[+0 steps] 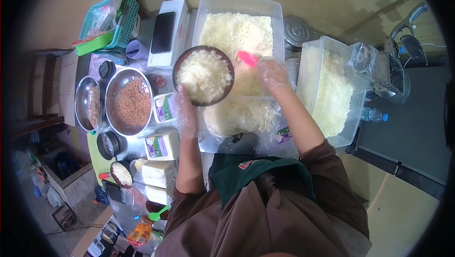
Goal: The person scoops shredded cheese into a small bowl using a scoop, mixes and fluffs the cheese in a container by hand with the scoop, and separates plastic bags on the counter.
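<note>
In a clear plastic glove, my left hand (187,112) holds a dark bowl (178,58) by its near side. White crumbly food (204,74) fills the bowl. My right hand (272,73), also gloved, grips a pink scoop (247,58) over a large clear bin (278,18). Pale grated food (237,29) lies inside that bin. The bowl is above the bin's left edge. Just in front of the bin sits a plastic bag of pale food (237,116).
Right of my right arm stands a second clear bin (358,110). A steel bowl of brown crumbs (130,103), white packages (162,145) and a phone on a box (162,32) are at left. A teal basket (128,15) occupies the back left.
</note>
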A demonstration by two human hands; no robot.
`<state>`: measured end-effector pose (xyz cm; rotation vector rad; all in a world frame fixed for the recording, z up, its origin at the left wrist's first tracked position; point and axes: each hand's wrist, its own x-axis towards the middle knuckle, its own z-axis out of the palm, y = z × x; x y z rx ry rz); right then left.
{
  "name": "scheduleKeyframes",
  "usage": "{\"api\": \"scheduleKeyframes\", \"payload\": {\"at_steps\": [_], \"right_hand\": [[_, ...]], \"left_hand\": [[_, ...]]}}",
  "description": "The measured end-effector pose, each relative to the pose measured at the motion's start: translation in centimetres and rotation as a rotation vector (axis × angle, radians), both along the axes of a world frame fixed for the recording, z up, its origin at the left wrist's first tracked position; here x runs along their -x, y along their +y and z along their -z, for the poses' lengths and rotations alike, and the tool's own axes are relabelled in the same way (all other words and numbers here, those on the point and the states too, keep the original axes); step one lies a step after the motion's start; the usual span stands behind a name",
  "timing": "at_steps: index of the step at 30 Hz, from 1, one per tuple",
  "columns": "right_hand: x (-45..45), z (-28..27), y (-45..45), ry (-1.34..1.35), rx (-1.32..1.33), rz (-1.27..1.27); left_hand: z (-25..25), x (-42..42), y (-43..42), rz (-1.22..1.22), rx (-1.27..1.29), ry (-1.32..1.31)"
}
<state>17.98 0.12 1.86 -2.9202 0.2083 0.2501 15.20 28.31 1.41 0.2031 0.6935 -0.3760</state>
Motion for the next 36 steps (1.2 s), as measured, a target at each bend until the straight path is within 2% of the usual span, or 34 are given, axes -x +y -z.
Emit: {"api": "scheduleKeyframes", "payload": {"at_steps": [2, 3, 5, 6, 8, 9, 11, 12, 14, 15, 17, 21, 23, 24, 26, 27, 30, 34, 36], "right_hand": [[0.7, -0.2, 1.5, 0.264, -0.136, -0.010], [1.0, -0.1, 2.1, 0.268, -0.133, -0.012], [1.4, 0.5, 3.0, 0.360, -0.226, -0.034], [1.1, 1.6, 2.9, 0.362, -0.227, -0.040], [-0.1, 5.3, 2.2, 0.592, -0.398, -0.126], [-0.3, 6.8, 1.6, 0.589, -0.400, -0.129], [-0.7, 8.5, 0.6, 0.670, -0.621, 0.064], [-0.6, 6.4, 0.7, 0.670, -0.620, 0.056], [0.3, -0.3, 1.1, 0.484, -0.673, 0.221], [0.9, -0.6, 0.4, 0.480, -0.674, 0.221], [2.0, -1.3, -1.8, 0.034, -0.549, 0.045], [3.2, -9.3, -0.9, -0.100, -0.604, -0.036], [3.8, -12.0, 1.1, -0.133, -0.452, -0.069], [4.3, -12.2, 1.8, -0.136, -0.449, -0.066], [5.1, -12.4, 2.8, -0.295, -0.078, -0.170], [5.2, -11.7, 3.0, -0.479, 0.000, -0.220], [5.6, -12.1, 2.3, -0.533, 0.105, -0.206], [6.1, -12.4, 1.6, -0.527, 0.012, -0.227], [6.4, -12.0, 2.0, -0.515, -0.026, -0.320]], "left_hand": [[2.6, 1.1, -0.3, 0.227, -1.289, -0.444], [1.9, 1.1, -0.6, 0.227, -1.286, -0.439], [-0.2, 1.0, -1.3, 0.049, -0.898, -0.399], [-0.1, 1.2, -1.2, 0.045, -0.901, -0.395], [-0.1, 1.4, -1.1, 0.091, -0.900, -0.399], [-0.3, 1.5, -1.2, 0.089, -0.903, -0.402], [-0.7, 1.7, -1.4, 0.106, -0.988, -0.331], [-0.8, 1.8, -1.3, 0.098, -0.991, -0.330], [-1.1, 1.8, -1.2, 0.149, -0.986, -0.303], [-1.5, 1.8, -1.3, 0.149, -0.986, -0.307], [-2.3, 1.5, -1.8, 0.198, -0.949, -0.326], [-2.1, 0.9, -3.8, 0.229, -0.882, -0.359], [-1.7, 0.8, -5.5, 0.247, -0.828, -0.435], [-1.8, 0.9, -6.2, 0.250, -0.825, -0.439], [-1.9, 1.2, -7.4, 0.281, -0.763, -0.447], [-2.2, 1.3, -8.0, 0.271, -0.741, -0.436], [-0.7, 1.6, -8.2, 0.221, -0.739, -0.506], [-0.2, 2.2, -7.9, 0.202, -0.794, -0.525], [0.2, 2.3, -7.6, 0.195, -0.835, -0.563]]}}
